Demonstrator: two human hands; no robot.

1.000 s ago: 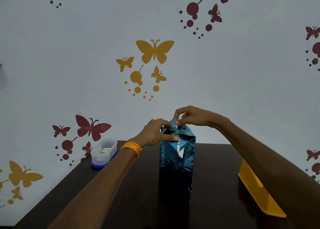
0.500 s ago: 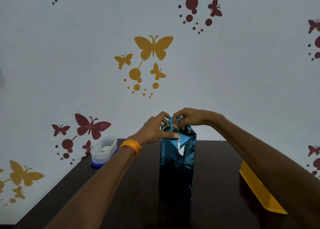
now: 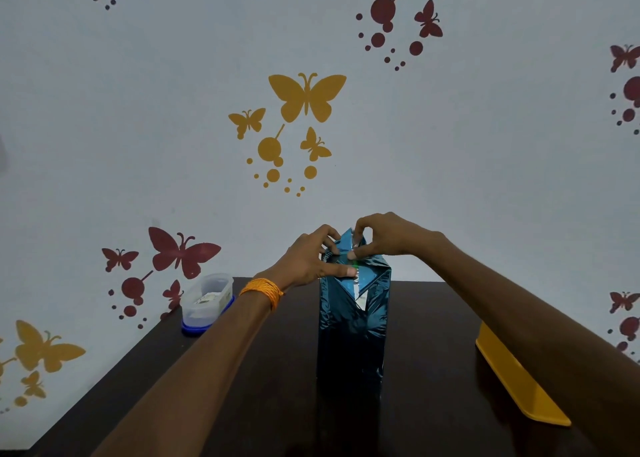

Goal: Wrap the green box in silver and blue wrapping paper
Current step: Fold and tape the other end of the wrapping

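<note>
Centre of frame, lower half: we note the green box (image 3: 354,267) standing upright on its end on the dark table (image 3: 270,380), tall and narrow. Nearly all of it is covered by the wrapping paper (image 3: 349,339), shiny blue side out. We see only a sliver of green at the top seam. Just below it, where the folds meet in a V, is a small silver-white patch of the paper's underside.

Left hand (image 3: 306,264) comes in from lower left. Its thumb lies straight across the near face at the top, pressing the fold flat. Its fingers are bent over the top left edge, so the paper is nipped between thumb and fingers. An orange thread band (image 3: 262,289) circles that wrist.

Right hand (image 3: 389,240) comes in from lower right. Thumb and forefinger pinch the pointed flap that stands up above the box top; the other fingers are curled in behind. The two hands are just beside each other over the top end; we cannot tell whether they touch.

Left of the box, near the table's far edge: a clear plastic tub (image 3: 207,299) with a blue base, contents unclear. Right side of the table: a yellow tray-like piece (image 3: 517,385), well apart from the box. Behind, a pale wall (image 3: 138,145) with yellow and dark red butterfly decals.
</note>
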